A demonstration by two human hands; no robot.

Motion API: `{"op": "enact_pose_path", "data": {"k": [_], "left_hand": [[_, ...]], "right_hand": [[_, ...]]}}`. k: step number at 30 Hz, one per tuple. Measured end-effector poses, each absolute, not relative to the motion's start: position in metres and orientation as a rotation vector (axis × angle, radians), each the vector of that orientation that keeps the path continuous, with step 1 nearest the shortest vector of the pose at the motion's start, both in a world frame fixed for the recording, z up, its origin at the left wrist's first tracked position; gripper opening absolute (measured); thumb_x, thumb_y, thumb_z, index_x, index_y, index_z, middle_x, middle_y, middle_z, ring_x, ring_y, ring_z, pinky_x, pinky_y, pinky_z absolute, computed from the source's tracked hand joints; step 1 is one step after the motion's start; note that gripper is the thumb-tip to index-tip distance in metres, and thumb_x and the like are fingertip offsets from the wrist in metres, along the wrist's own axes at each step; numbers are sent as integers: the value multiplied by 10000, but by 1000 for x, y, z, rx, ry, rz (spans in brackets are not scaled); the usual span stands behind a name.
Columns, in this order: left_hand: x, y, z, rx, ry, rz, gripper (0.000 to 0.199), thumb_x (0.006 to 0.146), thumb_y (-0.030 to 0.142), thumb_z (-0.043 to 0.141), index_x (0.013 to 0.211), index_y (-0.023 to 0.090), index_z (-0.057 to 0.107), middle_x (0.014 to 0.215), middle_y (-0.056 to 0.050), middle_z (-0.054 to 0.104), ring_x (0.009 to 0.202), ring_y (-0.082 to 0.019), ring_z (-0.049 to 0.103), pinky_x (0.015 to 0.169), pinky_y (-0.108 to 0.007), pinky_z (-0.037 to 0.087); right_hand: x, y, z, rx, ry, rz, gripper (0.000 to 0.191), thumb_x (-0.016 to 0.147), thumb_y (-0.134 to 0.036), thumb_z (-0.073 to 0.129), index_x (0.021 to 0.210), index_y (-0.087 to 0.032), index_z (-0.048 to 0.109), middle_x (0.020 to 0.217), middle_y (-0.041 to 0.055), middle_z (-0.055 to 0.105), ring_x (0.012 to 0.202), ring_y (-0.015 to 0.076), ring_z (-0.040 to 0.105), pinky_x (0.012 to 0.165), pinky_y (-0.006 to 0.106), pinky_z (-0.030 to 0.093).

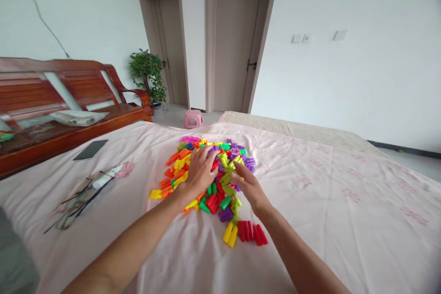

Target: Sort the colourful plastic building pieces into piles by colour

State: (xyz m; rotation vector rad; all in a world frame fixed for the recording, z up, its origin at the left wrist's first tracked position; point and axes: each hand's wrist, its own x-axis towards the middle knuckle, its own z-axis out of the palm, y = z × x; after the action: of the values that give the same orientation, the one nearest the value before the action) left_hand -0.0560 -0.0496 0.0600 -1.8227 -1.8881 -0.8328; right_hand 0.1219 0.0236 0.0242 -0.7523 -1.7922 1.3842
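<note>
A heap of small plastic building pieces [181, 164], in orange, yellow, green, red and purple, lies on the pink bedsheet. Over its middle is my left hand [200, 167], fingers apart and bent down among the pieces. A red piece [215, 165] shows between its thumb and fingers; a firm grip on it is not visible. My right hand [251, 187] comes in from the other side, thumb and forefinger apart, beside a string of olive-green pieces [228, 189]. Closest to me are a yellow piece [230, 234] and some red pieces joined side by side [245, 231].
A dark phone [90, 149] lies at left on the sheet [320, 211]. Nearer is a bundle of thin sticks [77, 200] with a white roll [105, 177] and pink cloth. A wooden bench [79, 85], potted plant [147, 71] and pink stool [193, 119] stand beyond.
</note>
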Motion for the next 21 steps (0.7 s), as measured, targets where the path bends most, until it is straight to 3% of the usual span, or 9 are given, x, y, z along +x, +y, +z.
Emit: {"op": "enact_pose_path", "data": {"k": [3,6,8,10,14,18,21], "left_hand": [[-38,-86,53,-2003,-1859,-799,577,810,298,621,1363,244,464,1462,-127,401,1374,-330,322,1118,-565,269],[-18,-118,37,-2285,-1770,-652,868,680,528,722,1435,273,381,1530,-149,293,1415,-381,231,1118,-619,219],[-11,-127,26,-2342,-1735,-550,919,646,554,736,1443,282,368,1546,-155,267,1423,-394,205,1119,-648,169],[-11,-126,18,-2323,-1727,-490,763,714,514,694,1394,288,431,1519,-133,339,1417,-368,237,1129,-639,139],[-27,-111,12,-2308,-1683,-415,413,829,360,604,1226,259,555,1394,-101,504,1332,-299,391,1122,-551,232],[-43,-97,15,-2329,-1601,-393,366,777,162,626,1132,238,572,1325,-94,552,1203,-272,499,1010,-469,381],[-52,-83,25,-2287,-1592,-440,372,752,81,606,1084,247,591,1257,-74,588,1134,-266,532,956,-442,425]], "right_hand": [[169,19,10,-653,-2102,1239,819,694,-549,735,1419,-290,454,1443,86,473,1320,318,431,1065,512,376],[204,9,-9,-593,-2425,988,1044,570,-557,818,1474,-282,375,1507,119,375,1380,349,337,1111,526,314],[210,0,-19,-613,-2544,820,1110,531,-542,841,1487,-256,355,1520,146,344,1404,370,281,1129,548,267],[205,-8,-24,-632,-2552,693,1025,580,-485,831,1469,-232,387,1481,159,401,1386,366,312,1129,551,259],[183,-13,-21,-626,-2453,657,623,749,-250,691,1349,-228,524,1246,113,608,1162,270,546,1028,424,416],[162,-4,-14,-651,-2329,714,484,733,-96,576,1186,-258,624,1106,59,633,1009,215,602,896,328,492],[142,10,-8,-697,-2179,752,433,736,-80,544,1119,-255,642,1041,38,645,970,197,610,891,324,493]]}}
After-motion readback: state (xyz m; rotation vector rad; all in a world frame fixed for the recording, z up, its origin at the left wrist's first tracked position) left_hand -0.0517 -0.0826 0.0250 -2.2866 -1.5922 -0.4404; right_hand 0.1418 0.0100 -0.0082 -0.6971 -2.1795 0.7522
